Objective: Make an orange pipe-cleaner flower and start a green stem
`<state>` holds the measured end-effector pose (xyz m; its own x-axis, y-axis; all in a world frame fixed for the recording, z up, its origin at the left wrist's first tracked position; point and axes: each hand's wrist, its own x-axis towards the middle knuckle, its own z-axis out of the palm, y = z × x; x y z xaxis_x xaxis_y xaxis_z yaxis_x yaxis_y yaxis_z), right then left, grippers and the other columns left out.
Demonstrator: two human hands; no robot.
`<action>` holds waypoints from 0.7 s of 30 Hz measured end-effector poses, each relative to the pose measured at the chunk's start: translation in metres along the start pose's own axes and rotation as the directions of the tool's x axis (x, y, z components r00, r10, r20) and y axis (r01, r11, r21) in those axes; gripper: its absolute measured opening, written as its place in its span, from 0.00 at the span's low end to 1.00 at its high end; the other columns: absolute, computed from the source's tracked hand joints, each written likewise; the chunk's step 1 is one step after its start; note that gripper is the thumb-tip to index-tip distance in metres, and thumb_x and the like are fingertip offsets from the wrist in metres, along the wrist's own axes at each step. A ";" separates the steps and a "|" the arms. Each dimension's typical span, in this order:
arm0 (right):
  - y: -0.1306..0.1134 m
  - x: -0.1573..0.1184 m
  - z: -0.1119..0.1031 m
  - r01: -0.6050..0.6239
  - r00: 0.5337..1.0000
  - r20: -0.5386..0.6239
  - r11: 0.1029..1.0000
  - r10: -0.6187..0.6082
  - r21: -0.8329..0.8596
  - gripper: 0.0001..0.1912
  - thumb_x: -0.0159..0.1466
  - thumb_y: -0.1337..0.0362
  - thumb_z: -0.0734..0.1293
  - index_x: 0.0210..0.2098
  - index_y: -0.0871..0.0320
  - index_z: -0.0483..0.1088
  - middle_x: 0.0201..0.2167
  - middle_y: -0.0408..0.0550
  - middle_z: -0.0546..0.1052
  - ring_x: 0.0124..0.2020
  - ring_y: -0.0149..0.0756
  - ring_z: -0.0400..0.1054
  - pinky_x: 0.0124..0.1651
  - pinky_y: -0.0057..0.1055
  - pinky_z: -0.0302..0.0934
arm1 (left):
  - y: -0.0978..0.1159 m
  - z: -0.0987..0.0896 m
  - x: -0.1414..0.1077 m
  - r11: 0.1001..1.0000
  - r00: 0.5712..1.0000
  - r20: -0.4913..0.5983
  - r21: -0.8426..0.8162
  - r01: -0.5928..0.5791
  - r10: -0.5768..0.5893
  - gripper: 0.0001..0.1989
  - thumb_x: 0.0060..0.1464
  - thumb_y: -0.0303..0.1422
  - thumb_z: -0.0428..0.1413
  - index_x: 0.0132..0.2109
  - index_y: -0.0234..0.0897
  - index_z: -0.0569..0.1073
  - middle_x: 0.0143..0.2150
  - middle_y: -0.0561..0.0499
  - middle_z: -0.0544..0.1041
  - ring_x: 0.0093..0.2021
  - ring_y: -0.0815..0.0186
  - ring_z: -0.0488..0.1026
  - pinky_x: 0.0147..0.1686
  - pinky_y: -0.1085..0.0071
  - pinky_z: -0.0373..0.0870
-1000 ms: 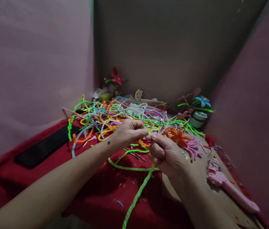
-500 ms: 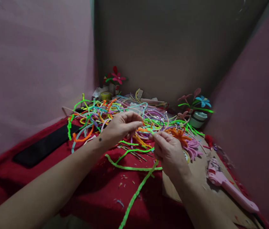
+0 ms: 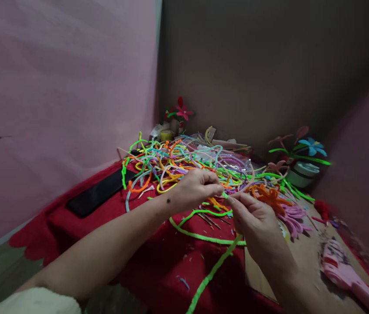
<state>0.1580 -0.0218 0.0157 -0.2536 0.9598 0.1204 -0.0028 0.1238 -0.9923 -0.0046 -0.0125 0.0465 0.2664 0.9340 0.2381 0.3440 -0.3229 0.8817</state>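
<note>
My right hand (image 3: 254, 216) is closed in a pinch on a bright green pipe cleaner (image 3: 213, 269), whose long tail hangs below the palm toward the bottom of the view. A short green end sticks out past the thumb and forefinger. At that end, the fingertips of my left hand (image 3: 199, 188) are pinched together, almost touching my right fingertips. Another green pipe cleaner (image 3: 209, 238) curves across the red cloth under my hands. Behind them spreads a tangled heap of coloured pipe cleaners (image 3: 165, 159).
A black phone-like slab (image 3: 96, 196) lies at left on the red cloth (image 3: 138, 261). At right, a pink glue gun (image 3: 343, 270) rests on a brown board (image 3: 309, 257). Orange loops (image 3: 271, 198), pink loops (image 3: 294, 220) and a pot (image 3: 303, 174) with pipe-cleaner flowers stand farther back.
My left hand has come closer to my right fingertips and now pinches at the green end. The camera has turned left, so the scene sits farther right.
</note>
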 end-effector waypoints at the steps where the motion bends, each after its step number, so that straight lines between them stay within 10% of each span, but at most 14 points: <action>1: -0.001 -0.001 0.001 0.045 0.999 -0.015 0.997 -0.046 -0.056 0.09 0.56 0.59 0.67 0.28 0.58 0.71 0.13 0.36 0.55 0.15 0.23 0.43 0.16 0.24 0.37 | 0.000 0.001 0.000 0.985 0.995 0.022 -0.139 0.101 -0.098 0.10 0.48 0.33 0.52 0.23 0.35 0.65 0.18 0.57 0.61 0.18 0.74 0.55 0.19 0.75 0.52; 4: -0.003 -0.005 0.005 0.132 0.989 -0.043 0.974 -0.142 -0.182 0.07 0.58 0.61 0.65 0.28 0.58 0.72 0.15 0.38 0.59 0.18 0.26 0.48 0.19 0.25 0.42 | -0.001 0.006 0.001 0.916 0.975 0.022 -0.339 0.216 -0.222 0.11 0.46 0.33 0.53 0.21 0.36 0.62 0.15 0.60 0.56 0.15 0.77 0.49 0.16 0.76 0.47; 9: 0.000 -0.005 0.006 0.119 0.991 -0.037 0.970 -0.129 -0.212 0.09 0.60 0.59 0.64 0.27 0.58 0.70 0.16 0.38 0.59 0.18 0.25 0.47 0.19 0.24 0.42 | -0.003 0.006 0.003 0.970 0.987 -0.041 -0.191 0.147 -0.158 0.12 0.47 0.33 0.54 0.21 0.34 0.63 0.17 0.58 0.61 0.16 0.77 0.53 0.16 0.77 0.47; 14: 0.001 0.005 0.006 -0.019 0.998 0.061 1.000 0.018 0.016 0.10 0.60 0.58 0.63 0.28 0.58 0.67 0.10 0.34 0.57 0.13 0.23 0.46 0.16 0.22 0.39 | -0.010 -0.006 0.004 0.901 0.969 0.175 -0.370 0.227 -0.172 0.11 0.48 0.36 0.56 0.25 0.34 0.67 0.14 0.60 0.58 0.13 0.78 0.51 0.13 0.78 0.48; 21: -0.002 0.011 0.007 -0.173 0.980 0.152 0.933 0.130 0.315 0.07 0.55 0.64 0.66 0.24 0.59 0.64 0.14 0.34 0.60 0.12 0.20 0.44 0.14 0.19 0.38 | -0.004 -0.009 0.003 0.942 0.984 0.155 -0.308 0.133 -0.088 0.05 0.49 0.31 0.54 0.30 0.33 0.69 0.21 0.56 0.69 0.16 0.78 0.59 0.15 0.80 0.58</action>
<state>0.1487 -0.0128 0.0193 -0.3963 0.9180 -0.0152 -0.2639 -0.1297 -0.9558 -0.0131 -0.0069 0.0470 0.3717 0.9237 0.0932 0.0826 -0.1329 0.9877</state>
